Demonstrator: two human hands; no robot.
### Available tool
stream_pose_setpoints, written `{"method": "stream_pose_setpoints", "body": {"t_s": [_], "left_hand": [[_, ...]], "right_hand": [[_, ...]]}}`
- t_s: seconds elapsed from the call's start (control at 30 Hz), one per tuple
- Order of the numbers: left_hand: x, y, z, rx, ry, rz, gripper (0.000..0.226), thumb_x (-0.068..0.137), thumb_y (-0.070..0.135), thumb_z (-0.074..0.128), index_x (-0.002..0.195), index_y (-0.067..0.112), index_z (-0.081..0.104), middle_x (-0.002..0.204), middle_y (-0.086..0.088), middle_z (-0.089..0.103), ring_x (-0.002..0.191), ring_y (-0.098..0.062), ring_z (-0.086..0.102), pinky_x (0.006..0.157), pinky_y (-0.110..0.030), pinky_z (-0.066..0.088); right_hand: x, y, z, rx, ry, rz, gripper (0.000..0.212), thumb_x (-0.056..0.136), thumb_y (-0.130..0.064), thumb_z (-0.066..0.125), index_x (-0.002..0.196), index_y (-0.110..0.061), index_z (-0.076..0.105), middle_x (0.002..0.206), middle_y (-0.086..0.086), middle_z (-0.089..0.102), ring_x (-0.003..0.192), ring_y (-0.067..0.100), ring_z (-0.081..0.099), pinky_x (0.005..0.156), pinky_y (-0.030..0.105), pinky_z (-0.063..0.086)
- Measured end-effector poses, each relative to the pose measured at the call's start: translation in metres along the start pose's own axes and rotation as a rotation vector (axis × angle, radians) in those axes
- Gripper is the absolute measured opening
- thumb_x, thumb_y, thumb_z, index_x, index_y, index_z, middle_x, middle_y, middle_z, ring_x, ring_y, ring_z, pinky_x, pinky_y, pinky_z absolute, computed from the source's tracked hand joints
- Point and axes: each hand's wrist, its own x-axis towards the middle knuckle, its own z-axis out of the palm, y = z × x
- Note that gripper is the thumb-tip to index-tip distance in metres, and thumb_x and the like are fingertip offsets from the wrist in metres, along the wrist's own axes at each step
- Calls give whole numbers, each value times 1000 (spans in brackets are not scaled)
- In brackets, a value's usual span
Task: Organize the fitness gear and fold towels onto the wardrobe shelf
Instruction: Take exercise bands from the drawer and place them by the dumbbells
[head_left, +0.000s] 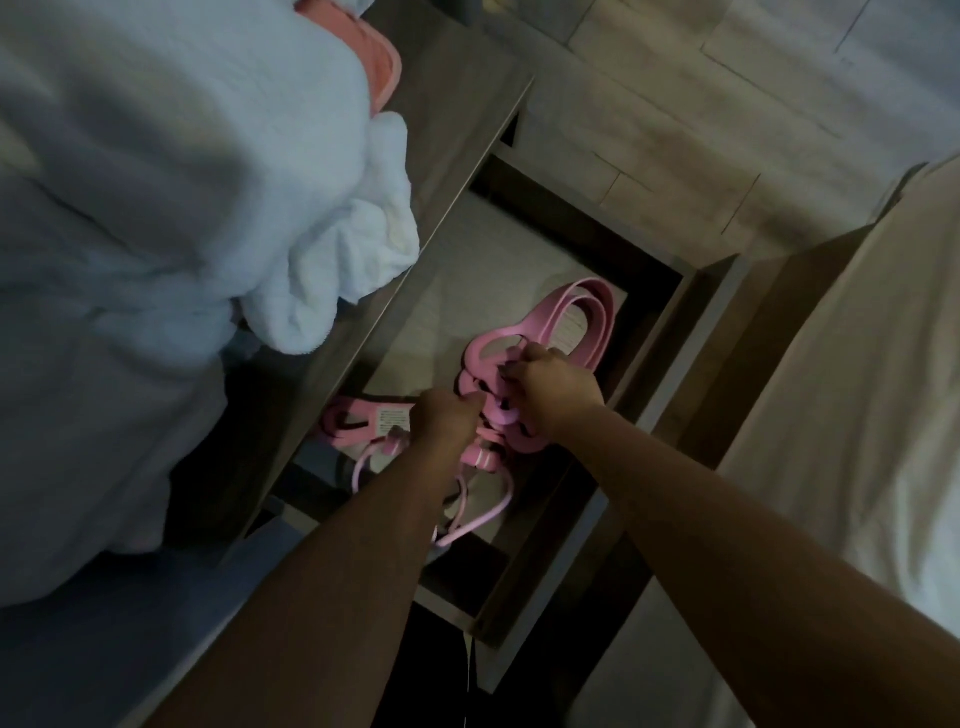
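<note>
A tangle of pink resistance bands (576, 317) lies on the pale floor of an open wardrobe compartment (457, 291). My right hand (550, 389) grips the knotted middle of the bands, its fingers curled into the loops. My left hand (447, 421) holds the same bundle just to the left, fist closed around it. Pink foam handles (358, 421) with a white label and a thin pink tube (488, 514) lie beneath my left wrist. Rumpled white towels (291, 249) hang over the shelf edge at the left.
A wooden shelf board (441, 171) runs diagonally above the compartment. A pink item (363, 52) sits behind the towels at top left. Pale bedding (857, 415) fills the right side. Wood-look floor (675, 104) shows at the top.
</note>
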Motion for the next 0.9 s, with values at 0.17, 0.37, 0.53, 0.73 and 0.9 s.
{"method": "stream_pose_setpoints", "body": {"t_s": [0.17, 0.37, 0.53, 0.73, 0.9], "left_hand": [[-7, 6, 1, -155, -12, -53, 18, 87, 21, 64, 86, 4, 68, 65, -11, 63, 52, -22, 58, 51, -25, 45], [-29, 12, -12, -265, 6, 99, 14, 83, 8, 58, 71, 9, 52, 78, -17, 64, 77, -29, 63, 74, -44, 54], [-70, 28, -39, -426, -25, 103, 17, 81, 7, 59, 91, -7, 56, 93, -30, 67, 89, -44, 67, 79, -61, 55], [-167, 53, -93, -463, -141, 222, 20, 85, 18, 64, 97, 3, 63, 86, -14, 74, 74, -28, 74, 58, -37, 58], [-251, 64, -124, -537, -130, 301, 31, 79, 14, 68, 103, -4, 60, 92, -21, 73, 83, -34, 73, 80, -48, 58]], "right_hand": [[-1, 1, -3, -4, 48, -28, 39, 86, -27, 69, 122, -15, 60, 126, 4, 52, 108, 24, 52, 67, 30, 41], [-23, -3, -22, 140, 75, -54, 15, 91, -22, 57, 102, -13, 58, 98, 3, 55, 88, 21, 57, 66, 31, 47], [-58, -10, -55, 320, 98, 11, 31, 90, -30, 60, 114, -12, 53, 108, 6, 58, 89, 25, 60, 76, 41, 52], [-136, -24, -132, 563, 258, 90, 19, 89, -20, 62, 105, -14, 53, 95, -1, 56, 79, 15, 57, 62, 18, 40], [-206, -31, -176, 797, 286, 123, 17, 90, -21, 64, 101, -15, 52, 94, 2, 61, 77, 11, 63, 62, 23, 51]]}}
